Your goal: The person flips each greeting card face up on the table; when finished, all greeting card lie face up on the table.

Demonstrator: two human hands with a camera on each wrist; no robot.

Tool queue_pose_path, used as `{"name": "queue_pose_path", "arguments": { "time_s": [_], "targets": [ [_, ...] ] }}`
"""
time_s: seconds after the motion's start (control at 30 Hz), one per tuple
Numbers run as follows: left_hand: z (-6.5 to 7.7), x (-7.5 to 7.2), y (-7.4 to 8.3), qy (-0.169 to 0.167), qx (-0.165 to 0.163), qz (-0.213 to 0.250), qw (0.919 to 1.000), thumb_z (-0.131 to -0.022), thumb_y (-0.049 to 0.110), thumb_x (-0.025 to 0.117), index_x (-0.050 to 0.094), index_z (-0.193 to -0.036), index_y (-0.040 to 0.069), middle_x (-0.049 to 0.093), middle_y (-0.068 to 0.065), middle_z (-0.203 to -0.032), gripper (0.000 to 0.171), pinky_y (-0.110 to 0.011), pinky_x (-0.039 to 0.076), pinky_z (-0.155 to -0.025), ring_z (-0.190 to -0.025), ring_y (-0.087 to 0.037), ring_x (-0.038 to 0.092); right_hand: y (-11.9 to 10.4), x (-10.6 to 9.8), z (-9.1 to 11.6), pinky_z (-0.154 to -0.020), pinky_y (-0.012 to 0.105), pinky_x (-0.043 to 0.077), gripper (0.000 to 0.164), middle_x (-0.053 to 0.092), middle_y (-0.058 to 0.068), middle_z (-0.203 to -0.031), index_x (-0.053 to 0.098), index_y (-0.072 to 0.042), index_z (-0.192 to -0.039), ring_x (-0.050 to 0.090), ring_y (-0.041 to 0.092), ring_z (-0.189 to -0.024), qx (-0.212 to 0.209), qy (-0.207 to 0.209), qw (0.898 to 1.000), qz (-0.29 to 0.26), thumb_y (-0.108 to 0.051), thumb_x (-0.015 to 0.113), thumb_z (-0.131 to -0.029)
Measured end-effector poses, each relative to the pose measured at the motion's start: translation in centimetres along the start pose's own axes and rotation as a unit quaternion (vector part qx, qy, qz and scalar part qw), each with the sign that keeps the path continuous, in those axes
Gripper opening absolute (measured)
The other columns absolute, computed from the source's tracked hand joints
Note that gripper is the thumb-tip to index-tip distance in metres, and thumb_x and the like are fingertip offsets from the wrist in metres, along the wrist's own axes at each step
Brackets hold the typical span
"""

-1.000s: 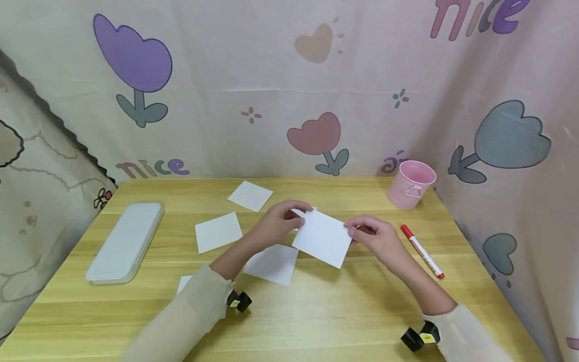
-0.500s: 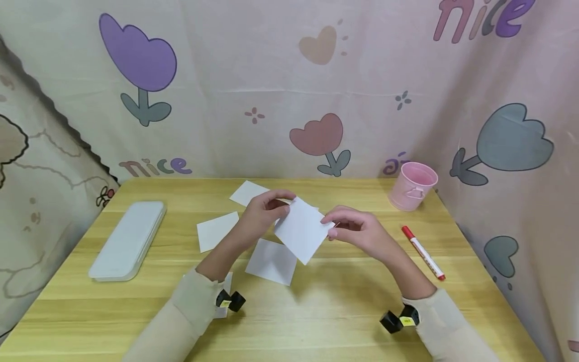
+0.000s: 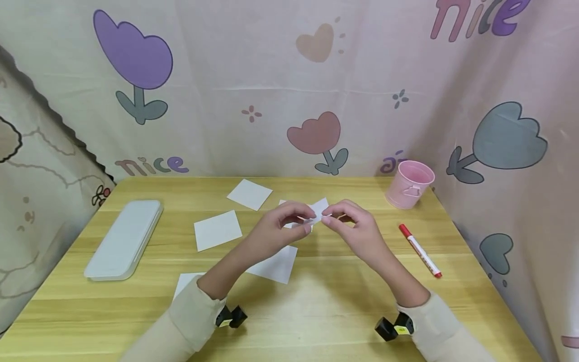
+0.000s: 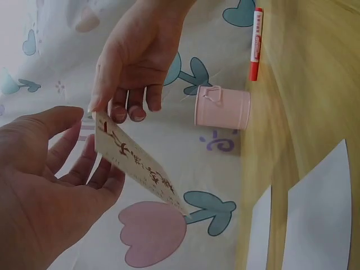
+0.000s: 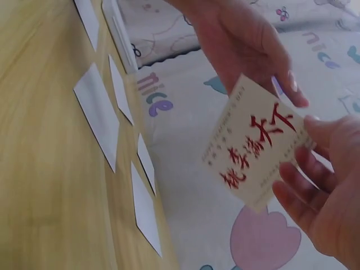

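Card reading “桃李满天下” (image 5: 252,144) has tilted, right hand (image 3: 357,229) pinching it, left hand (image 3: 273,227) relaxed

The card (image 5: 253,143) is thin and flat, plain white on one face, cream on the other with large red Chinese characters and smaller print. It is tilted in the air, its two-o'clock corner in the right wrist view pinched by the right hand (image 3: 355,229). In the head view it sits at two o'clock from the left hand (image 3: 276,223); whether that touches is unclear.
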State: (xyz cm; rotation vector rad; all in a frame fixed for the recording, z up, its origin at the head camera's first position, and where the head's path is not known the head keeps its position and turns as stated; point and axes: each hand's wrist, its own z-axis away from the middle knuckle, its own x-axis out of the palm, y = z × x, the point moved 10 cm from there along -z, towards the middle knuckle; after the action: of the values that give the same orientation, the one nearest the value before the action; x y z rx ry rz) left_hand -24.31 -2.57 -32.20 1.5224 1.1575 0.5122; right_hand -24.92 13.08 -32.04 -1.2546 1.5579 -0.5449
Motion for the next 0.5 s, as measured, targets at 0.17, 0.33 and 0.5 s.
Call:
{"name": "queue_pose_path", "arguments": {
  "time_s": [0.17, 0.33, 0.5],
  "targets": [
    [0.1, 0.1, -0.6, -0.002, -0.026, -0.013, 0.9996, -0.095, 0.004, 0.064, 0.067, -0.119, 0.008, 0.066, -0.009, -0.122, 0.025, -0.033, 0.053, -0.098, -0.111, -0.027, 0.062, -0.1, 0.1, 0.3, -0.084, 0.026, 0.052, 0.010, 0.066, -0.003, -0.094, 0.074, -0.018, -0.101, 0.061, 0.013, -0.088, 0.002, 0.024, 1.000, 0.003, -0.024, 0.072, -0.095],
    [0.0, -0.2, -0.9, 0.002, -0.043, -0.029, 0.9986, -0.096, 0.003, 0.060, 0.067, -0.120, 0.007, 0.069, -0.006, -0.118, 0.026, -0.033, 0.055, -0.091, -0.105, -0.026, 0.065, -0.1, 0.1, 0.4, -0.079, 0.029, 0.052, 0.013, 0.066, -0.003, -0.092, 0.074, -0.017, -0.104, 0.060, 0.014, -0.085, 0.007, 0.025, 1.000, 0.003, -0.026, 0.072, -0.095],
    [-0.1, -1.2, -1.6, 0.031, -0.069, -0.018, 0.9970, -0.097, 0.005, 0.058, 0.069, -0.120, 0.010, 0.069, -0.006, -0.117, 0.026, -0.032, 0.055, -0.084, -0.098, -0.022, 0.064, -0.3, 0.1, 0.4, -0.070, 0.025, 0.049, 0.018, 0.062, 0.000, -0.088, 0.072, -0.014, -0.113, 0.056, 0.017, -0.081, 0.010, 0.015, 1.000, 0.002, -0.019, 0.071, -0.095]
  ]
}}
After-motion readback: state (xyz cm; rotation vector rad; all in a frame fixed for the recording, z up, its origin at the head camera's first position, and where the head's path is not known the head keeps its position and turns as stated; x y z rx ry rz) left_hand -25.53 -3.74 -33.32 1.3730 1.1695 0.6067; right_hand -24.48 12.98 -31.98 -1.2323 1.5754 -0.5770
